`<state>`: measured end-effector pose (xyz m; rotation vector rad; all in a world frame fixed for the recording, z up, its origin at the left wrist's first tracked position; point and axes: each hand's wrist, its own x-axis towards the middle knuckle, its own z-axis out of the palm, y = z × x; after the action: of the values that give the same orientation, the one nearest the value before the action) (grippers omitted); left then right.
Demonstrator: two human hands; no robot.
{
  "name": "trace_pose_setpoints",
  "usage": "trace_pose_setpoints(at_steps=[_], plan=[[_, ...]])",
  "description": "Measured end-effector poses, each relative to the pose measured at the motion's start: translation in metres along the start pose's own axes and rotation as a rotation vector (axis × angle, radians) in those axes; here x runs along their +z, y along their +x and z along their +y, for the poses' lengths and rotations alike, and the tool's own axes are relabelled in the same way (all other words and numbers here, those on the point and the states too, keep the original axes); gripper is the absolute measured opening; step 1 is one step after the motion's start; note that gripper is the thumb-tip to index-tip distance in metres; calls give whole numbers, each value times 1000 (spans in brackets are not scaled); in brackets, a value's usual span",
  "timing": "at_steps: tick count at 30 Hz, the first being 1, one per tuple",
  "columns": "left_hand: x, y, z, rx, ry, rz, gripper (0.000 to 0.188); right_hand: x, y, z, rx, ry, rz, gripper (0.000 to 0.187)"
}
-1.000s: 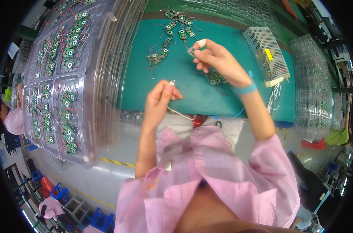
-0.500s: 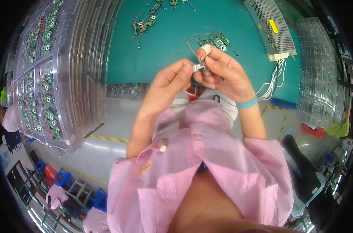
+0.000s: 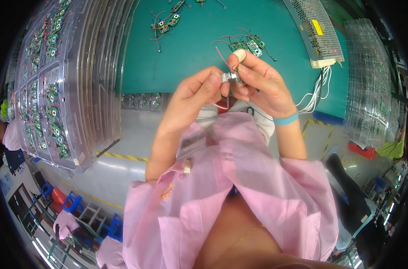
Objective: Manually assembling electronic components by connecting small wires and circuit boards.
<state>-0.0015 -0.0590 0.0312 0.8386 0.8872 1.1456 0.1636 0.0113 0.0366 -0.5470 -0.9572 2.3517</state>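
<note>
Both hands met above a teal work mat, the left hand and right hand pinching a small silver metal part between fingertips. Stacked clear plastic trays stood left; a perforated metal box lay right.

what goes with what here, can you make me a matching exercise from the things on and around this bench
Things:
1. wristband
2. metal mesh box
3. small silver part
4. stacked clear trays

Descriptions:
a. far right of the green mat
b. pinched between both hands
c. light blue, on the right arm
d. left of the mat, full of small green circuit boards

Pairs: 1-c, 2-a, 3-b, 4-d
</note>
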Motion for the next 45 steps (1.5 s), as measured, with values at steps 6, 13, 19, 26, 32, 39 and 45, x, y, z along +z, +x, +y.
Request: trace_pose_setpoints(at_steps=[6, 13, 19, 26, 32, 39, 45], plan=[[-1, -1, -1, 6, 21, 13, 30, 3, 1, 1, -23, -57, 31, 15], [-3, -1, 0, 20, 57, 22, 30, 4, 2, 1, -16, -57, 38, 17], [-3, -2, 2, 52, 107, 41, 29, 9, 3, 2, -49, -149, 84, 18], [-9, -4, 5, 56, 119, 6, 25, 7, 2, -1, 12, -282, 36, 18], [-13, -5, 6, 3, 141, 20, 26, 5, 5, -9, 91, -527, -19, 18], [-13, -3, -1, 13, 18, 36, 26, 3, 6, -18, 47, -424, 50, 19], [-17, -2, 1, -27, 7, 61, 26, 0, 8, -20, 15, -529, 25, 25]])
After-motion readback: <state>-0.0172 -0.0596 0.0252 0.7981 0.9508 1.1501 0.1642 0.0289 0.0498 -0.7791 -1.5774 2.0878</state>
